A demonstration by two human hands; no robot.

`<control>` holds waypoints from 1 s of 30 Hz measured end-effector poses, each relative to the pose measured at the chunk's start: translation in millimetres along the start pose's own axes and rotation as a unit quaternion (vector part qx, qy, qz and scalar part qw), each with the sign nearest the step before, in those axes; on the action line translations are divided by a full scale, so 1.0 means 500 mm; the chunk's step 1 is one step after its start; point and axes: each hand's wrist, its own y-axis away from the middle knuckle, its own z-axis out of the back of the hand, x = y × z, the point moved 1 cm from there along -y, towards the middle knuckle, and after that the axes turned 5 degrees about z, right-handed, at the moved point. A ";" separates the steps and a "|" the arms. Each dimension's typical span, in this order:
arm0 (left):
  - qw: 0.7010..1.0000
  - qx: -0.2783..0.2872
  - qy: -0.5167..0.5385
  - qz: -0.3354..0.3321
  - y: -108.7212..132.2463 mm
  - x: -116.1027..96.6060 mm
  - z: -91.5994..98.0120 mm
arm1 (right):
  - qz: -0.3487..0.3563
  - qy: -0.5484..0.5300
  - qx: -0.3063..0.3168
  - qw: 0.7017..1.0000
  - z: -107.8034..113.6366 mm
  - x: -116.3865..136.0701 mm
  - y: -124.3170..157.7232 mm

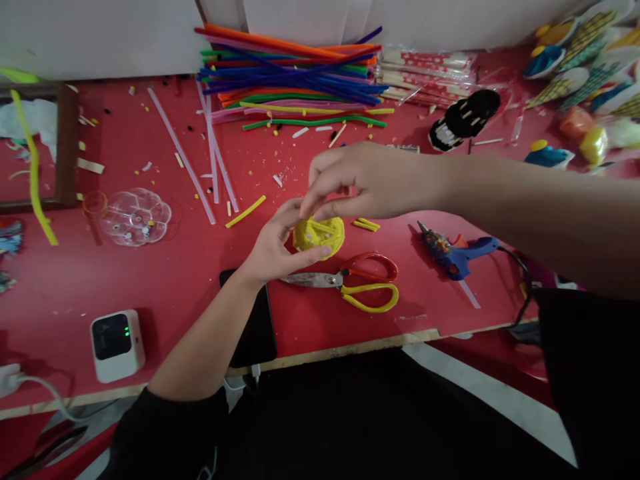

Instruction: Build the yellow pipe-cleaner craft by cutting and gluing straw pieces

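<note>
A round yellow piece (pixel 320 239), apparently built from pipe cleaners with strips across its open middle, is held above the red table. My left hand (pixel 280 243) grips it from the left, thumb along its near rim. Over its far edge is my right hand (pixel 343 183), thumb and fingertips pinched together; what lies between them is too small or hidden to make out. Just right of the piece lie short cut yellow pipe cleaners (pixel 367 225). Scissors (pixel 345 280) with one red and one yellow handle rest closed below it, and a longer yellow pipe cleaner (pixel 246 211) lies to the left.
A blue glue gun (pixel 453 252) lies right, its cord running off the near edge. Colored pipe cleaners (pixel 295 67) are piled at the back. A black phone (pixel 255 327), a white device (pixel 117 345), a clear flower-shaped tray (pixel 137 217) and pink sticks (pixel 183 157) occupy the left.
</note>
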 end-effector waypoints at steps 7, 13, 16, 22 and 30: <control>0.996 0.009 0.067 0.054 0.000 0.003 -0.009 | -0.002 0.032 0.069 0.997 0.015 -0.009 -0.050; 0.994 0.017 0.079 0.073 0.000 -0.001 -0.009 | -0.055 0.087 0.086 0.991 0.012 0.011 -0.059; 0.993 0.017 0.081 0.080 0.000 0.001 -0.009 | -0.055 0.097 0.092 0.989 0.009 0.018 -0.061; 0.991 0.019 0.096 0.094 0.000 0.006 -0.009 | -0.032 0.113 0.116 0.986 0.006 0.008 -0.058; 0.994 0.018 0.086 0.069 0.000 0.005 -0.012 | -0.012 0.115 0.120 0.986 0.003 0.001 -0.057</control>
